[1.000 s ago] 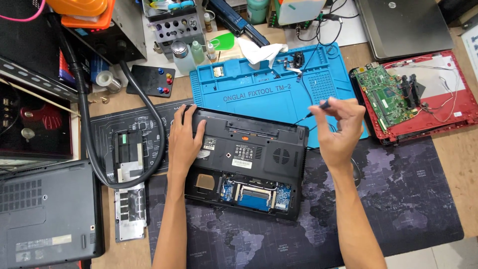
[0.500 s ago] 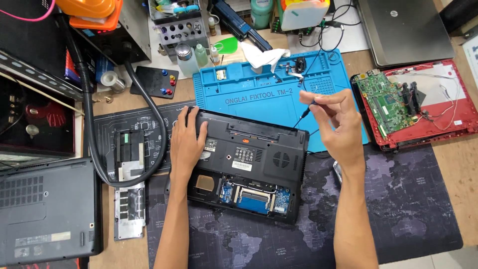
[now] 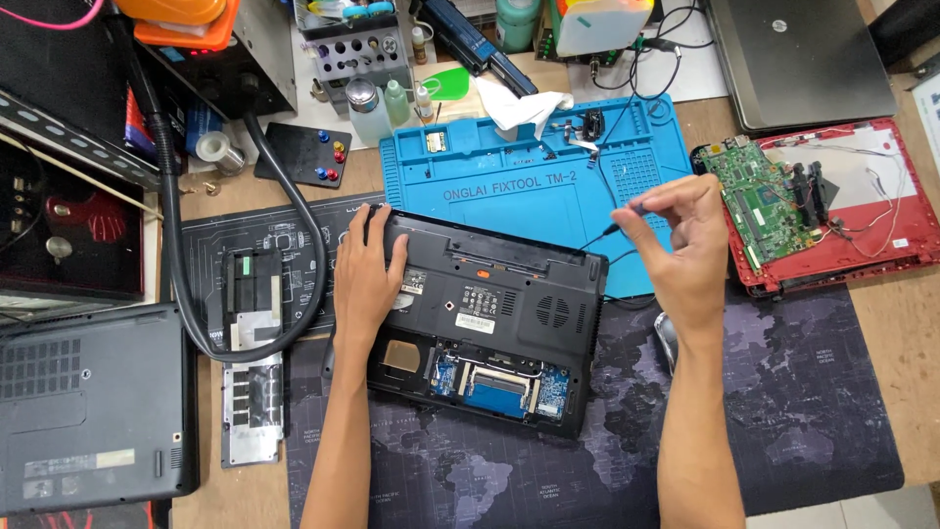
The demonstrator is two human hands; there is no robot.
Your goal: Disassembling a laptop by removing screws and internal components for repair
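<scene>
At centre: laptop (image 3: 490,318), long axis 9-to-3.
Left hand (image 3: 367,279): I lay it flat, open, on the 9 o'clock end.
Right hand (image 3: 685,245): pinched on screwdriver (image 3: 619,223), tip nearest laptop's 2 o'clock corner.

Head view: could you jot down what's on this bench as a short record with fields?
Left hand: flat on the upturned black laptop
Right hand: raised, fingers pinching a thin screwdriver
Laptop: bottom hatch off, circuit parts showing
Behind laptop: blue repair mat
Far right: red laptop shell with green circuit board
Underneath: dark map-print desk mat
</scene>
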